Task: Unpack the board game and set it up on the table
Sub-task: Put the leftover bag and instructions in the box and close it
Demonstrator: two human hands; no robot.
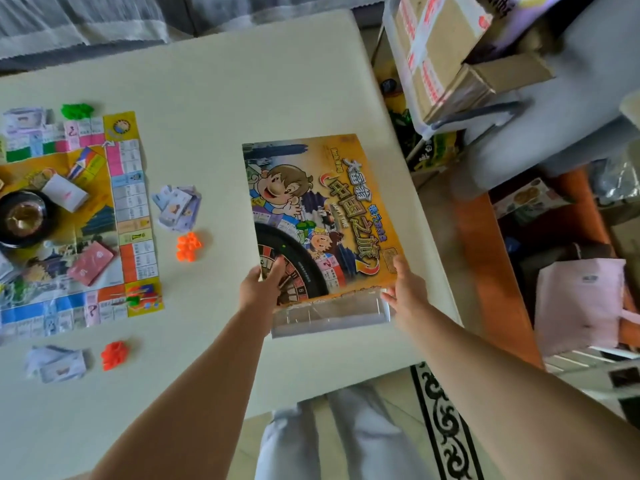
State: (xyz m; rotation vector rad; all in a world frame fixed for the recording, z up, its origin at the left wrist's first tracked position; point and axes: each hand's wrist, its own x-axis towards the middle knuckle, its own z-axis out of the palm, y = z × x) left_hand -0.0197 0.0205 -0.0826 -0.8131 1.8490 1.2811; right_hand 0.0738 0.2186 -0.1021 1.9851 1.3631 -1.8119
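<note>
Reaching forward on a long bare arm, the left hand (260,285) pinches the near left corner of the game package (322,209), thumb on top of the printed cover. The flat package is over the right part of the white table (214,98), its long axis running away from the person, clear flap nearest. The right hand (406,289), arm likewise outstretched, holds the near right corner.

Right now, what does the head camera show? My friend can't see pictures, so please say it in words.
Two hands, the left hand and right hand, hold the near edge of a colourful game package over a white table. To the left lies the unfolded game board with a black wheel on it, and paper money and orange pieces beside it.
</note>
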